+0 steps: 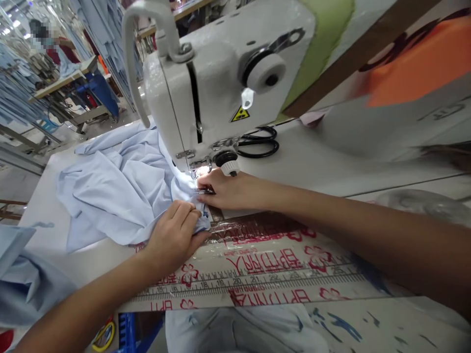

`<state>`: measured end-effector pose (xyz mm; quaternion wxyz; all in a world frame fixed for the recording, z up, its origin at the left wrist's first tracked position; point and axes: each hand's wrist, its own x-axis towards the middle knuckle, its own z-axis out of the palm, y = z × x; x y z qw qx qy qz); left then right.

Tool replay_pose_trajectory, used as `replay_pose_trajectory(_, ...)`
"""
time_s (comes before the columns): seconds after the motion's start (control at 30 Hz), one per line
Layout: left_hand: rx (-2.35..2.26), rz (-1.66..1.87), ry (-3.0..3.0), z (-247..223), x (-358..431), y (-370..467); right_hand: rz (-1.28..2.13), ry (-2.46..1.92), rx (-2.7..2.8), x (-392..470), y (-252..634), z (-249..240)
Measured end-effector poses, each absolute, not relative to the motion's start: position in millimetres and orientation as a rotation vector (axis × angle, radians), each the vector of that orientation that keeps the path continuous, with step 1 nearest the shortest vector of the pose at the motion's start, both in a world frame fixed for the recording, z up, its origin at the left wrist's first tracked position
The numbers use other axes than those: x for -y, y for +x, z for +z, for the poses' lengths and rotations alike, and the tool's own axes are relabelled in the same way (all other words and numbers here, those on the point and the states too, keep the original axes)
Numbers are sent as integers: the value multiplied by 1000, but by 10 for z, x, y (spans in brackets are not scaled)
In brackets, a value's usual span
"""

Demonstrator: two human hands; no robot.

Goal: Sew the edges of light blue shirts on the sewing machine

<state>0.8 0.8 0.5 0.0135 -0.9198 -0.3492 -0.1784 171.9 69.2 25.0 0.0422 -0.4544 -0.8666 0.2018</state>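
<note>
Light blue fabric (125,191) lies bunched on the white table, its right end running under the lit needle area of a white sewing machine (217,93). My left hand (176,230) is closed on the fabric's near edge, just in front of the needle. Right beside the needle, my right hand (224,189) has its fingers closed around a small dark metal tool (206,191), whose tip points left over the fabric. The tool's exact kind is hard to make out.
Black-handled scissors (261,147) lie behind the machine's needle end. A printed measuring tape (257,282) runs along the table's front edge under plastic. More blue cloth (27,279) hangs at the left. A person (44,37) is far back left. Yellow handles (104,337) show below.
</note>
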Motion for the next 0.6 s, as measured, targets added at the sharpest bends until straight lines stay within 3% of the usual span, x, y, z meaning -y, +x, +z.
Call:
replay_pose_trajectory(0.27,946,-20,-2907,182,-27,4,710,-1342,2633,-721,1748,205)
replay_pose_trajectory(0.47,1067,-506,-2729,-11,-83,42,697,-1317,2638,-727,1737,183)
replay_pose_trajectory(0.6,1017,-492,-2700,-27,-95,61,670,-1331,2658,-729,1725,206)
